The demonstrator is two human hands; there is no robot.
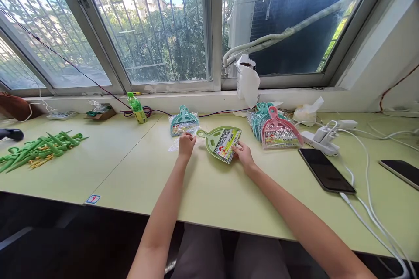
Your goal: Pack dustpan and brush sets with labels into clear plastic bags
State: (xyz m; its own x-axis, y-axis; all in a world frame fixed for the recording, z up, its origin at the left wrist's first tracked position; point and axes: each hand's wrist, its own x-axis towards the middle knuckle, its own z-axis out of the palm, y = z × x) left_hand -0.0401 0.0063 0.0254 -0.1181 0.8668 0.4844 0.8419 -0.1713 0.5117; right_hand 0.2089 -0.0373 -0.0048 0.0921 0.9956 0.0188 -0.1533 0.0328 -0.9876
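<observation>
A green dustpan (212,139) with a small brush and a yellow-and-white printed card (228,143) is tilted over the table in front of me. My right hand (245,155) grips its wide end at the brush and card. Near the handle end, my left hand (186,144) is closed in a pinch; what its fingers hold, if anything, is too small to make out. Clear plastic film (173,144) lies beside that hand. Just behind it rests a teal dustpan set (183,121) in clear wrapping.
Wrapped teal dustpans (259,117) and a pink one (276,128) are piled at right. Beyond them are a power strip (320,141), phone (327,170) and white cables. Green plastic handles (49,146) lie far left; a green bottle (136,108) stands by the window.
</observation>
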